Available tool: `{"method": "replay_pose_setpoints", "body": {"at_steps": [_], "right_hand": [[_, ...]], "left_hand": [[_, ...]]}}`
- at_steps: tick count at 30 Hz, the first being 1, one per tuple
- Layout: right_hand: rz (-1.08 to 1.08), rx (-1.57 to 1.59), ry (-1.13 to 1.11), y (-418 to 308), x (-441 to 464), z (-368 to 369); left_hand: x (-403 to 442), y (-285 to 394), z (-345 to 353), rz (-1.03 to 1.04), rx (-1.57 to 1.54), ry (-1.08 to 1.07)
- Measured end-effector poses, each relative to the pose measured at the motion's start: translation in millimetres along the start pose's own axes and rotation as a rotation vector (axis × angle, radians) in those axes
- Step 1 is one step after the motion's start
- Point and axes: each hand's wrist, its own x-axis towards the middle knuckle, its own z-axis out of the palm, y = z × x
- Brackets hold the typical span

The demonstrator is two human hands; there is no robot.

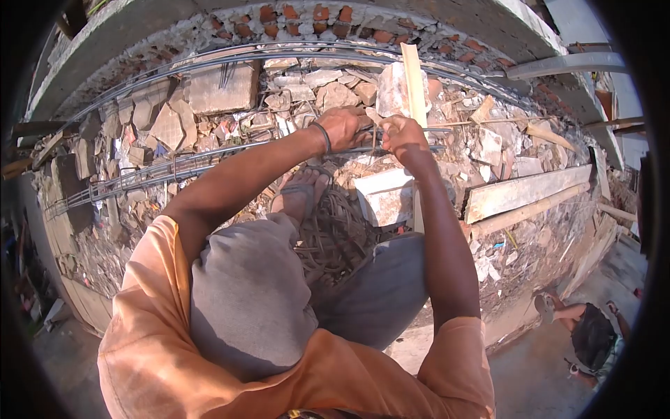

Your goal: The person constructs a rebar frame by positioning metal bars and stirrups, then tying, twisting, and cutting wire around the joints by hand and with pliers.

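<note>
My left hand (343, 128), with a dark band at the wrist, is curled over the long steel bars (195, 164) that run across the rubble. Close to its right, my right hand (403, 135) is closed in a fist-like pinch. A thin brownish strip or wire (375, 138) stands between the two hands; I cannot tell which one grips it. The left fingertips are partly hidden, and what lies inside either grip is too small to make out. A light wooden batten (413, 84) passes just behind my right hand. My sandaled foot (300, 192) rests below the bars.
White-faced blocks (384, 197) support the batten. Broken bricks and concrete rubble (167, 126) cover the ground. More rebar (293, 54) lies along the brick wall (307, 19). Boards (523, 194) lie at the right. Another person (593, 339) is at the lower right.
</note>
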Motion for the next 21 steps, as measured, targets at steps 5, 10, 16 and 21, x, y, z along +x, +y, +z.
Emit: {"method": "replay_pose_setpoints", "body": {"at_steps": [5, 10, 16, 21], "right_hand": [[-0.046, 0.101, -0.065, 9, 14, -3], [-0.059, 0.170, -0.100, 6, 7, -5], [0.000, 0.177, -0.121, 9, 14, -3], [-0.018, 0.157, -0.133, 13, 16, -6]], "left_hand": [[0, -5, 7, -0.005, 0.025, 0.043], [7, -5, 17, -0.319, -0.361, -0.009], [16, -30, 6, -0.333, -0.969, -0.307], [3, -5, 2, -0.175, -0.455, -0.094]]}}
